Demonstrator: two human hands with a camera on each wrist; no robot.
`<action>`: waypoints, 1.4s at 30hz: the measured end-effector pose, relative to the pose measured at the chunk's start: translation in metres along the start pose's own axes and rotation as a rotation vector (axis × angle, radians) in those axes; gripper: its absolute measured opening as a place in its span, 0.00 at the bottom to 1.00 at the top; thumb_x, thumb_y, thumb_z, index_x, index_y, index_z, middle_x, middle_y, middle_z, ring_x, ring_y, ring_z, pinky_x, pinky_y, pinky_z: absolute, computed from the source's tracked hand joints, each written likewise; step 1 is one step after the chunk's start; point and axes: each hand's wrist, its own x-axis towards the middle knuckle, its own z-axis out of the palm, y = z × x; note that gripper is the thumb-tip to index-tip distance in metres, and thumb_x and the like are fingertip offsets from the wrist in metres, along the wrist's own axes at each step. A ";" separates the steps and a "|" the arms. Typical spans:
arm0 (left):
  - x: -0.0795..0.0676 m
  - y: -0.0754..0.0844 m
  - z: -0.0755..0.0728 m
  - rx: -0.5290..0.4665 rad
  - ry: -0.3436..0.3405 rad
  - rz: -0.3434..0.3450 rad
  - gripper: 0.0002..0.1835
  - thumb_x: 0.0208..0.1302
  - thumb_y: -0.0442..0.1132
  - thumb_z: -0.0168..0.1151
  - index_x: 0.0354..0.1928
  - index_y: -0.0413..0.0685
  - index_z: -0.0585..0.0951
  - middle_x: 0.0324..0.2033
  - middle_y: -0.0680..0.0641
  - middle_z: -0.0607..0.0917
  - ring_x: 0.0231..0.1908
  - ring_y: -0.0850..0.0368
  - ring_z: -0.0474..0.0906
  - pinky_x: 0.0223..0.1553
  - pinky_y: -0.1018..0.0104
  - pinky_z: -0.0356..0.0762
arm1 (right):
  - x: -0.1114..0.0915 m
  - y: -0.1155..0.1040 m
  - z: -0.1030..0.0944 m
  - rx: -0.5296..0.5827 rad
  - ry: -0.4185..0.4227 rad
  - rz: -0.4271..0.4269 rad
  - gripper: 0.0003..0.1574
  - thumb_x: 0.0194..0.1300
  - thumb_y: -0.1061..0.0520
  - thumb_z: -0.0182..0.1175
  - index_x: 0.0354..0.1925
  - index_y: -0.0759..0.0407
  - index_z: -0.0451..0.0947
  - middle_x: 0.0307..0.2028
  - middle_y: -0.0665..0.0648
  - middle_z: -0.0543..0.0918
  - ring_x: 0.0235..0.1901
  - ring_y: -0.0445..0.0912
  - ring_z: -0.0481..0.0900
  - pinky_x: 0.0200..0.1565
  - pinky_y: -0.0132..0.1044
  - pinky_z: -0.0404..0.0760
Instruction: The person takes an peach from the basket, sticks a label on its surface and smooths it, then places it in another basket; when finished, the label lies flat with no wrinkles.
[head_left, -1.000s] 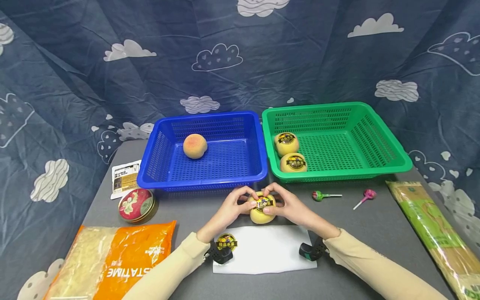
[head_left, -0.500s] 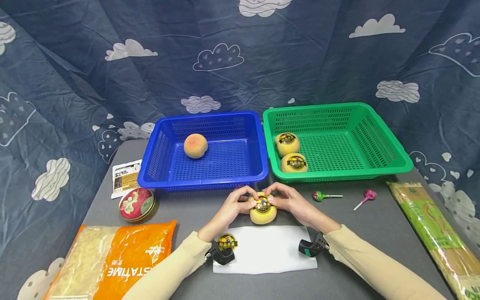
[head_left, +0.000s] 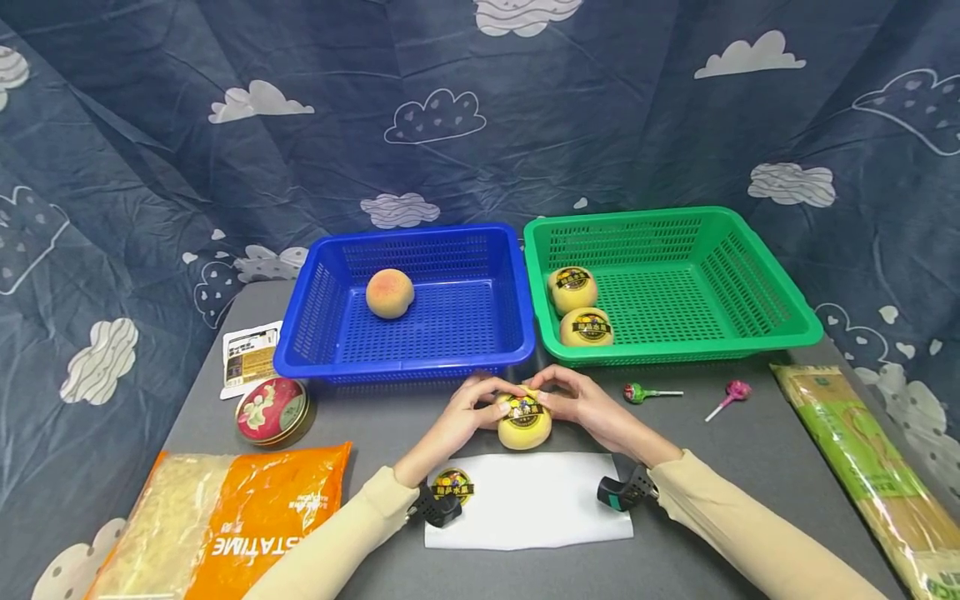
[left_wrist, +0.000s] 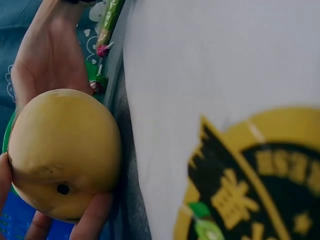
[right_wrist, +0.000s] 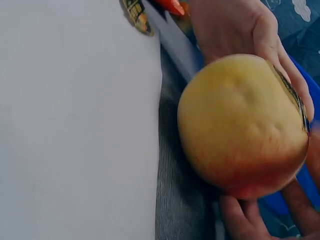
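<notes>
A yellow peach point(head_left: 523, 435) with a black-and-gold sticker point(head_left: 524, 409) on its upper side is held between both hands, just beyond a white sheet point(head_left: 540, 508). My left hand point(head_left: 467, 415) grips its left side, thumb by the sticker's edge. From the right, my right hand point(head_left: 588, 412) holds it, thumb at the sticker's right edge and fingers bent over the top. The left wrist view shows the peach's underside point(left_wrist: 65, 145) with a small dark hole; its red blush point(right_wrist: 250, 172) shows in the right wrist view. One sticker point(head_left: 453, 483) lies on the sheet's left end.
A blue basket point(head_left: 405, 367) holds one plain peach point(head_left: 390, 293). The green basket point(head_left: 675, 346) holds two stickered peaches point(head_left: 587, 327). Around them lie two lollipops point(head_left: 633, 392), a noodle pack point(head_left: 862, 450), a round tin point(head_left: 272, 410), an orange bag point(head_left: 277, 492) and a white packet point(head_left: 251, 360).
My right thumb has moved up from the sticker's lower right to its upper right edge, and more of the sticker shows. My left hand keeps its hold; the peach stays in nearly the same place.
</notes>
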 end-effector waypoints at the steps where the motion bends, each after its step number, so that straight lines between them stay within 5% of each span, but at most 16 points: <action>1: 0.001 -0.003 0.000 0.012 0.005 0.016 0.13 0.61 0.33 0.54 0.47 0.44 0.79 0.46 0.46 0.71 0.46 0.48 0.67 0.44 0.58 0.70 | 0.000 0.000 -0.001 0.000 -0.009 -0.009 0.19 0.62 0.58 0.56 0.48 0.68 0.66 0.51 0.63 0.70 0.46 0.50 0.73 0.45 0.41 0.74; 7: 0.003 -0.014 -0.002 0.049 -0.016 0.084 0.13 0.61 0.33 0.56 0.48 0.41 0.78 0.47 0.46 0.72 0.46 0.50 0.69 0.47 0.57 0.68 | -0.003 0.000 -0.004 -0.023 -0.039 -0.047 0.20 0.62 0.61 0.55 0.51 0.69 0.65 0.54 0.66 0.69 0.50 0.54 0.71 0.47 0.43 0.73; 17: 0.000 0.006 0.003 0.095 0.022 0.041 0.17 0.51 0.34 0.67 0.44 0.41 0.78 0.45 0.45 0.74 0.47 0.48 0.66 0.48 0.47 0.65 | -0.005 -0.003 0.006 -0.233 -0.034 -0.200 0.26 0.54 0.62 0.63 0.49 0.66 0.64 0.49 0.63 0.69 0.51 0.58 0.69 0.49 0.44 0.73; 24: 0.001 -0.001 -0.002 -0.011 -0.011 0.016 0.16 0.55 0.32 0.62 0.47 0.39 0.78 0.46 0.43 0.75 0.44 0.44 0.72 0.42 0.57 0.72 | -0.007 0.001 -0.001 -0.255 -0.022 -0.215 0.22 0.56 0.64 0.61 0.49 0.65 0.67 0.49 0.61 0.72 0.54 0.58 0.66 0.56 0.52 0.62; 32: 0.009 -0.028 0.004 -0.109 0.025 -0.036 0.15 0.57 0.39 0.61 0.47 0.46 0.80 0.45 0.50 0.75 0.44 0.56 0.71 0.42 0.63 0.72 | -0.008 -0.001 0.015 -0.310 0.055 -0.174 0.33 0.49 0.58 0.69 0.48 0.64 0.62 0.52 0.64 0.68 0.50 0.59 0.71 0.46 0.39 0.75; 36: 0.012 -0.030 0.005 -0.251 -0.005 -0.098 0.15 0.60 0.39 0.58 0.48 0.40 0.78 0.45 0.46 0.77 0.40 0.55 0.76 0.37 0.61 0.77 | -0.010 -0.002 0.013 -0.237 0.039 -0.168 0.30 0.50 0.64 0.66 0.49 0.65 0.64 0.52 0.65 0.68 0.52 0.60 0.69 0.50 0.44 0.72; 42: 0.013 -0.024 0.004 -0.311 0.011 -0.192 0.14 0.62 0.39 0.55 0.46 0.39 0.78 0.46 0.48 0.78 0.41 0.57 0.76 0.38 0.58 0.77 | -0.010 -0.003 0.005 -0.150 -0.002 -0.089 0.24 0.57 0.61 0.61 0.51 0.64 0.66 0.53 0.62 0.70 0.54 0.57 0.67 0.52 0.49 0.68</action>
